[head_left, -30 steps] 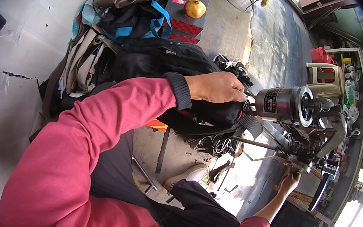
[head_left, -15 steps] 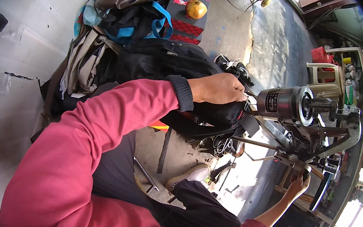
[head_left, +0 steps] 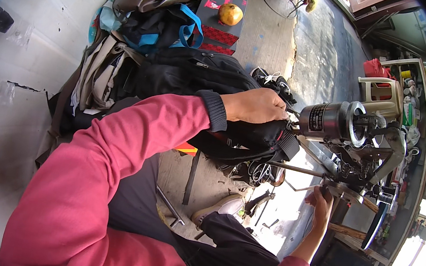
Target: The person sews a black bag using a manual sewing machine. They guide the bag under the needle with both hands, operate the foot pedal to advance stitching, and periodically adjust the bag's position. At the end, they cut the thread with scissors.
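Note:
My left hand (head_left: 257, 105) is closed, its fingertips pinched on the black backpack (head_left: 193, 78) at the working end of a hand-cranked sewing machine (head_left: 329, 121). That end has small metal parts and touches the black fabric; the exact spot gripped is partly hidden by my fingers. A thick black strap (head_left: 243, 152) of the backpack hangs below my hand. Lower right, my right hand (head_left: 322, 200) is curled around the handle of the machine's crank wheel (head_left: 347, 191), at the wheel's left side. The handle is mostly covered by my fingers.
Bags and cloths (head_left: 104, 71) are heaped at the left. A pomegranate (head_left: 230, 14) rests on a black and red box (head_left: 213, 32). Black shoes (head_left: 274, 82) stand behind the machine. A cream plastic stool (head_left: 382, 94) and a crowded shelf (head_left: 423, 108) are at the right.
My right hand has swung left around the crank wheel, from its right side to its left. The machine's linkage has shifted. My left hand has barely moved.

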`<state>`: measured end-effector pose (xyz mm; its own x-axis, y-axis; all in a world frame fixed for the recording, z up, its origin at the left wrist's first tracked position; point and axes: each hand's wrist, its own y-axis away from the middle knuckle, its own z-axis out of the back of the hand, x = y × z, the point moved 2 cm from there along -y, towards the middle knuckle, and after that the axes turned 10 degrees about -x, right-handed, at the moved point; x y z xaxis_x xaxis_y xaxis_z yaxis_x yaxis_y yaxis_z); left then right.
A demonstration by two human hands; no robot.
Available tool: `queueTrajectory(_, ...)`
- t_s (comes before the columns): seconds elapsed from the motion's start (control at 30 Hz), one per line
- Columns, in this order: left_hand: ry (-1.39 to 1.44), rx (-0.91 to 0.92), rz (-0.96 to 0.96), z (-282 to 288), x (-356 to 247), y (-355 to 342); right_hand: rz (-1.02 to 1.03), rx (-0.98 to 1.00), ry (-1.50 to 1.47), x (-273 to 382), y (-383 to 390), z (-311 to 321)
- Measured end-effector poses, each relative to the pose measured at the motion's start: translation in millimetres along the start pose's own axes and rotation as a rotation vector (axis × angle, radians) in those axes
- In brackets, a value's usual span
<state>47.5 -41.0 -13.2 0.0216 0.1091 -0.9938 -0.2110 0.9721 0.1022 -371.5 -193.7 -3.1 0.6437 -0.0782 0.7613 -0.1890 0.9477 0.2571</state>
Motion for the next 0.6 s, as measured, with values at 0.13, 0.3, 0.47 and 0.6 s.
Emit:
queueTrajectory(0.13, -0.011, 0.014, 0.013, 0, 1, 0, 0.032, -0.228, -0.715, 32, 15, 44)
queueTrajectory(0.3, 0.007, 0.041, 0.023, -1, 3, -1, 0.045, -0.376, -1.153, 48, 22, 35)
queueTrajectory(0.47, 0.014, 0.057, 0.025, -3, 7, -5, 0.161, -0.078, -0.715, 87, 52, -69)
queueTrajectory(0.6, 0.216, 0.051, -0.095, -6, 0, -3, 0.22, -0.171, -0.789, 115, 25, -89)
